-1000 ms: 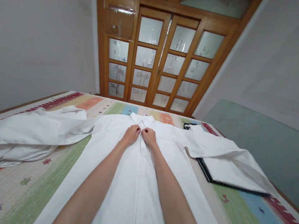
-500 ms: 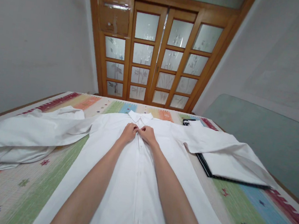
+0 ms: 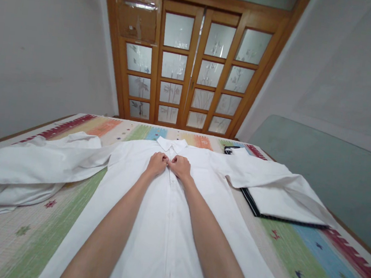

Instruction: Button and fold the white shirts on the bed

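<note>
Bedspread with colourful stripes, wooden doors at the far wall. White shirt lies flat on it, my left hand and right hand both pinched onto its front just below the collar.

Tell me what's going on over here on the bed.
A person has a white shirt spread flat, front up, on a striped colourful cover. The left hand and right hand sit close together on the button strip just below the collar, both pinching the cloth. The left sleeve lies bunched out to the side. The right sleeve drapes over a flat dark-edged item. A wooden glass-paned door stands behind.
</note>
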`<move>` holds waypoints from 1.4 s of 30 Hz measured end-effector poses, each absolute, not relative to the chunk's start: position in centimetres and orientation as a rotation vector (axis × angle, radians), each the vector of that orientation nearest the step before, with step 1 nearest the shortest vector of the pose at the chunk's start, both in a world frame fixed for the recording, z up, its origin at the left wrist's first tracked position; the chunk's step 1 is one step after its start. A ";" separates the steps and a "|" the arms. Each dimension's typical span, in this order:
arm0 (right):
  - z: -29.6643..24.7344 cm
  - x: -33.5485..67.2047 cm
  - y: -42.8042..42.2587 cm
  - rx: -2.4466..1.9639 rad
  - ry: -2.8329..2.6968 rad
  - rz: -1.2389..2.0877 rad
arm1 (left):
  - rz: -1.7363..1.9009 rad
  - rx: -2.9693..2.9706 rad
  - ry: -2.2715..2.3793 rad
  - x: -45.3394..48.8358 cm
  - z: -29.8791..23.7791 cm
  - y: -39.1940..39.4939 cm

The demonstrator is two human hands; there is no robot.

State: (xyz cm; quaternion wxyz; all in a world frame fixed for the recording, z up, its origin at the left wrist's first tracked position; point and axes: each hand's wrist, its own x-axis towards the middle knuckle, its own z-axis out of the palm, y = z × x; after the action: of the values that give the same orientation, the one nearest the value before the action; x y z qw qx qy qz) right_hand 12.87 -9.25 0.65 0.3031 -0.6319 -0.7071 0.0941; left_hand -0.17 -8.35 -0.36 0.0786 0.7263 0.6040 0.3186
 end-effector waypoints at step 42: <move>-0.6 13.9 -7.9 -1.372 -1.765 0.577 | 1.148 1.939 1.655 0.2 0.6 -9.1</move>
State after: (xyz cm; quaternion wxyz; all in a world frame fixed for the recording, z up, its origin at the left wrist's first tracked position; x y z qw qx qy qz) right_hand 13.93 -7.94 -0.58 0.4045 -0.5433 -0.6992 0.2288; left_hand 0.24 -9.07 0.58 0.1721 0.6832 0.5830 0.4046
